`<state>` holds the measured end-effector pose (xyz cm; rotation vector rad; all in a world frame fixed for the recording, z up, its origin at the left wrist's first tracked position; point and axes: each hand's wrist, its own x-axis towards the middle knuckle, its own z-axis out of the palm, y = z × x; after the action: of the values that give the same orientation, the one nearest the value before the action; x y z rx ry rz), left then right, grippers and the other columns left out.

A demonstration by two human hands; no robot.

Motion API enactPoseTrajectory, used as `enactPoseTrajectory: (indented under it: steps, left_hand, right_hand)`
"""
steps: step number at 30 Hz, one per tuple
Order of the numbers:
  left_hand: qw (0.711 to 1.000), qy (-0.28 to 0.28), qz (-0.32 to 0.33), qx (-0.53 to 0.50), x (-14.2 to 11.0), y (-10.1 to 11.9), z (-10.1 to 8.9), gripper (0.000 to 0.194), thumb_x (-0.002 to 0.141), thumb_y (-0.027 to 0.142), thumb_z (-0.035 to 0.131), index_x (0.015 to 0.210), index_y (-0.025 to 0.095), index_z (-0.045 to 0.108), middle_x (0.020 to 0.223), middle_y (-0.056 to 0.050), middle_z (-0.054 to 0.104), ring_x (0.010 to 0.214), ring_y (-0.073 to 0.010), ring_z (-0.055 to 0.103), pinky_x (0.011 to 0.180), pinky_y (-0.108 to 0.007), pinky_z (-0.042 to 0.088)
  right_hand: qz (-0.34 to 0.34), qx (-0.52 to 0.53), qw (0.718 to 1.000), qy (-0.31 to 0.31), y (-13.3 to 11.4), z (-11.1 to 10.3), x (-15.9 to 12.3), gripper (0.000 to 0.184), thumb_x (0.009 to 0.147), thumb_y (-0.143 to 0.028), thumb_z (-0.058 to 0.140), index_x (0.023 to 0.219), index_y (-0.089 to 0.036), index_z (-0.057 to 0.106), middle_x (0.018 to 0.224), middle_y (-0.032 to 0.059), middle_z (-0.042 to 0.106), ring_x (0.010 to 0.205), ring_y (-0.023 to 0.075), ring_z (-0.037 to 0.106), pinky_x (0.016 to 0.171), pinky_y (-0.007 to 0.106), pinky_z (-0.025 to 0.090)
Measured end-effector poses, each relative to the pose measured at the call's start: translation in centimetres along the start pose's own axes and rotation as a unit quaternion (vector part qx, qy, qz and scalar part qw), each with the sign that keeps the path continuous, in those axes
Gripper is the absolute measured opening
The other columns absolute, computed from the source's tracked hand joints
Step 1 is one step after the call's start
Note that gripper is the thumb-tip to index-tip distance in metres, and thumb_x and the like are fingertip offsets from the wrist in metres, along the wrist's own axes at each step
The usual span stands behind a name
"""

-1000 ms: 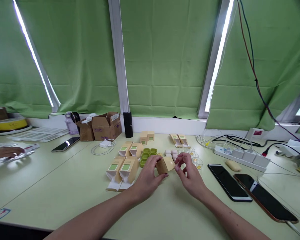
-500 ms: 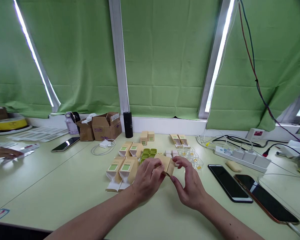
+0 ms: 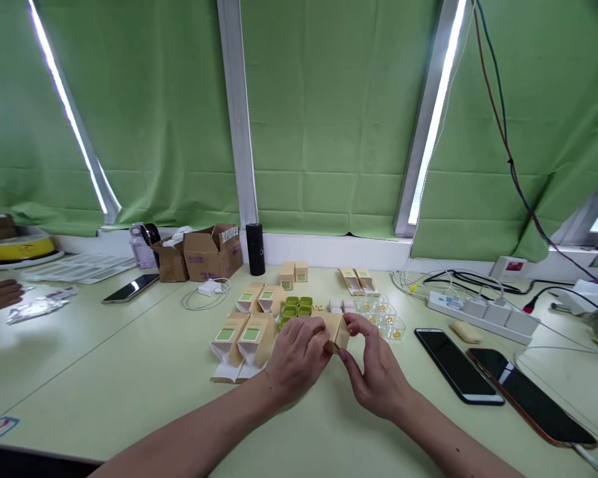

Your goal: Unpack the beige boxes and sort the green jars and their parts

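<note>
Between my two hands is a small tan cardboard box (image 3: 335, 326), tilted above the table. My left hand (image 3: 299, 355) wraps round its left side, hiding much of it. The thumb and forefinger of my right hand (image 3: 376, 368) pinch its right edge and lower flap. Left of my hands stand tan boxes with green labels (image 3: 252, 332), their white-lined flaps hanging open. Behind my left hand are green square cups (image 3: 299, 303). Clear small containers with yellow bits (image 3: 393, 326) and pale pinkish pieces (image 3: 343, 304) lie behind my right hand.
Two phones (image 3: 456, 365) and a white power strip (image 3: 483, 311) with cables lie to the right. At the back are closed tan boxes (image 3: 294, 272), open-flapped boxes (image 3: 359, 280), a black cylinder (image 3: 255, 249) and a brown carton (image 3: 212, 255). Another person's hand (image 3: 0, 295) is at far left.
The box in my hands has shifted slightly to the right and my fingers stay on it. At far left, the other person's hand has moved left, away from the clear plastic packet.
</note>
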<state>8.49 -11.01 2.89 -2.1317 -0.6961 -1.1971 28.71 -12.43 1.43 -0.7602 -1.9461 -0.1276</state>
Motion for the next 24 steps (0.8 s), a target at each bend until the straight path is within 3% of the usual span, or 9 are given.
enactPoseTrajectory:
  steps: [10,17,24]
  left_hand:
    - [0.998,-0.051,-0.027,-0.032,-0.08,0.30,0.28,0.027,0.094,0.015,0.062,0.118,0.016,0.051,0.110,-0.014,0.066,0.101,-0.0267,0.066,0.083,-0.043,0.061]
    - [0.987,-0.112,-0.079,-0.079,-0.51,0.78,0.34,0.044,0.091,0.015,0.064,0.130,0.018,0.045,0.122,-0.016,0.064,0.111,-0.0306,0.065,0.090,-0.049,0.061]
    - [0.979,-0.130,-0.112,-0.112,-0.73,0.80,0.39,0.052,0.085,0.015,0.070,0.130,0.018,0.043,0.124,-0.017,0.063,0.114,-0.0324,0.063,0.092,-0.051,0.059]
  right_hand:
    - [0.047,0.018,0.999,-0.006,0.15,0.54,-0.07,0.045,0.099,-0.021,0.051,0.139,-0.022,0.031,0.126,0.0168,0.056,0.108,0.0280,0.065,0.089,0.050,0.061]
    - [0.058,0.013,0.998,-0.020,0.51,0.91,-0.24,0.041,0.100,-0.021,0.048,0.136,-0.022,0.029,0.126,0.0167,0.055,0.106,0.0274,0.066,0.088,0.051,0.062]
    - [0.083,0.029,0.996,-0.023,0.49,0.93,-0.08,0.028,0.105,-0.024,0.038,0.132,-0.022,0.031,0.120,0.0156,0.058,0.098,0.0247,0.068,0.082,0.048,0.062]
